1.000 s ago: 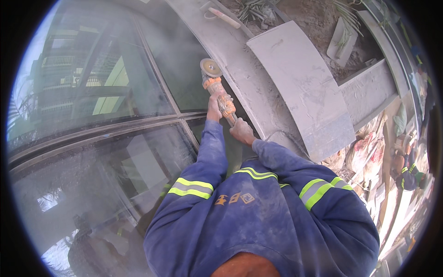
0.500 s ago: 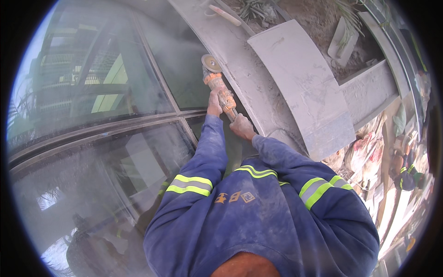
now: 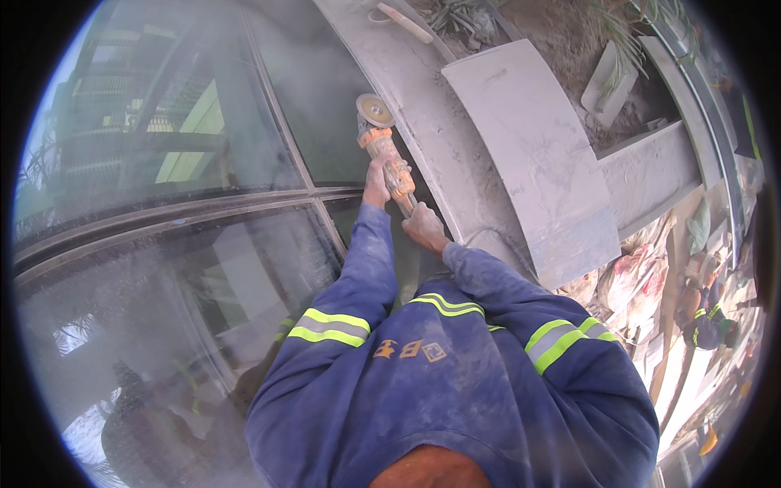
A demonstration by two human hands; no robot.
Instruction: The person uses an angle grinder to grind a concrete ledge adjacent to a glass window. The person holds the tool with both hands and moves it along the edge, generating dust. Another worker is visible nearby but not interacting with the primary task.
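An orange, dust-caked angle grinder (image 3: pixel 399 174) is held in both hands ahead of the chest, btwn the dark glass panes (image 3: pixel 325 106) on the left & the edge of a grey, dusty ledge (image 3: pixel 443 146) on the right. Its body is gripped by the L hand (image 3: pixel 377 183), fingers closed round it; the far side of that grip is partly hidden by the tool. The rear end is clasped by the R hand (image 3: pixel 426 226), fingers curled tight, so most of that end is covered. The round disc (image 3: pixel 373 111) is pointed away from the body, close to the ledge edge; whether contact is made can't be told, nor whether it's spinning. A thin cable (image 3: pixel 498 237) is seen nr the R forearm, but its ends can't be traced. On the ledge side a big pale slab (image 3: pixel 533 146) is laid, coated w/ dust; the ledge beneath is partly covered by it. A pale-handled tool (image 3: pixel 405 22) is seen up top, its exact kind unclear. Refl's in the glass are blurred by dust haze. At far right, bags (image 3: pixel 634 276) & a co-worker (image 3: pixel 706 325) are squashed by the lens rim, so the co-worker's hands can't be made out. The top of the ledge is cut off by the frame.
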